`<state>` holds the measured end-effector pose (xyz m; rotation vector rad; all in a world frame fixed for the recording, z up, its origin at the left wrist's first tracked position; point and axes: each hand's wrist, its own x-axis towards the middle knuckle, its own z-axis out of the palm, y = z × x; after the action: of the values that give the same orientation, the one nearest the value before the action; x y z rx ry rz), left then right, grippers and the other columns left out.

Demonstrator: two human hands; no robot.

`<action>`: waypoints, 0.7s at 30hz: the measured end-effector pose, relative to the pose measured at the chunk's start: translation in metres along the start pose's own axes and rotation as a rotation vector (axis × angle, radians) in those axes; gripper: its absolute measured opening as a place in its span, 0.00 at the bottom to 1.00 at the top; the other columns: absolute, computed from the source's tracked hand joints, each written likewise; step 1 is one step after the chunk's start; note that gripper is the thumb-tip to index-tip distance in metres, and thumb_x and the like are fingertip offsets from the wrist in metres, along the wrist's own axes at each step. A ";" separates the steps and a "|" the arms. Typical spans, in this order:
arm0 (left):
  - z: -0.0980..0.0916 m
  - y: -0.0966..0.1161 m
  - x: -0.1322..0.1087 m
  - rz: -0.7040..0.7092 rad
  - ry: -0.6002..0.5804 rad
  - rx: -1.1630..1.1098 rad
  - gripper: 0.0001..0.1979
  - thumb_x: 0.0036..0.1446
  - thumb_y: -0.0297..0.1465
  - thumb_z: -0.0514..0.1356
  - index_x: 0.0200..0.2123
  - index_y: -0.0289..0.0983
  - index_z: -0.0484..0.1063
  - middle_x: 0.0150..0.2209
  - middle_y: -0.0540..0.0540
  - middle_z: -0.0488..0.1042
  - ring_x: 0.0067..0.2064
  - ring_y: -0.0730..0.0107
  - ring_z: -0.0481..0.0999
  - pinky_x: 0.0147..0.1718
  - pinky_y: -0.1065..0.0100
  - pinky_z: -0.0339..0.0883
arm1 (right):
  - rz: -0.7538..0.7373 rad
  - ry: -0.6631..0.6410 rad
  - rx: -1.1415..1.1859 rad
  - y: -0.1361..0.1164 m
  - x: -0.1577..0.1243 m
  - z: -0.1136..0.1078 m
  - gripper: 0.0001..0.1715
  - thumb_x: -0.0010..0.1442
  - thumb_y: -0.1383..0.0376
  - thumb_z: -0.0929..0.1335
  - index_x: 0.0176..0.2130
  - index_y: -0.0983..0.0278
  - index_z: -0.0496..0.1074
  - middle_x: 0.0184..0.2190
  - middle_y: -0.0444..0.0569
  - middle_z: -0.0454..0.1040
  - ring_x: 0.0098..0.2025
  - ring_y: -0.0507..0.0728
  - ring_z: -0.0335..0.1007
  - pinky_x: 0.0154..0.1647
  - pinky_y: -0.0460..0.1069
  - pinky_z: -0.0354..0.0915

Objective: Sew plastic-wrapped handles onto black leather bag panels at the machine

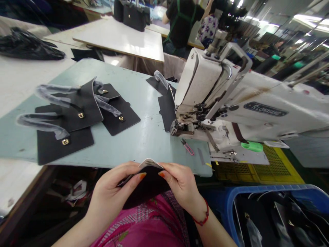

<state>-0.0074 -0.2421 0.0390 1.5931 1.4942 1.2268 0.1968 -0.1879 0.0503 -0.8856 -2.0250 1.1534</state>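
Over my lap I hold a black leather piece [149, 187] with a pale underside folded at its top edge. My left hand [113, 193] grips its left side, thumb pressed on the front. My right hand [180, 183] pinches the right side near the fold, a red cord on that wrist. Both hands sit just below the front edge of the pale green sewing table [133, 137].
A white industrial sewing machine [231, 99] stands at the right. Several black panels with wrapped handles and gold buckles [77, 116] lie at left. Pink thread snips [188, 147] lie near the needle. A blue crate [269, 212] of black pieces sits at lower right. A person [182, 20] works behind.
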 end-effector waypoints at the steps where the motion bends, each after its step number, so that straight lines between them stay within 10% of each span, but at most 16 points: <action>1: 0.001 0.001 0.001 0.014 -0.001 0.002 0.06 0.59 0.28 0.62 0.38 0.44 0.77 0.38 0.53 0.81 0.40 0.73 0.79 0.42 0.75 0.71 | -0.003 0.000 0.003 -0.001 0.001 0.001 0.16 0.69 0.65 0.64 0.54 0.58 0.74 0.45 0.46 0.79 0.45 0.52 0.76 0.45 0.43 0.66; 21: 0.009 0.016 0.008 0.168 -0.089 -0.001 0.07 0.60 0.23 0.59 0.37 0.40 0.74 0.33 0.54 0.78 0.35 0.78 0.79 0.37 0.79 0.71 | -0.002 0.168 0.132 -0.013 0.013 0.010 0.09 0.63 0.69 0.69 0.43 0.61 0.80 0.33 0.46 0.76 0.35 0.50 0.71 0.36 0.44 0.65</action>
<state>0.0070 -0.2355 0.0516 1.7787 1.3264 1.2289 0.1788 -0.1872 0.0603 -0.8835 -1.7932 1.1569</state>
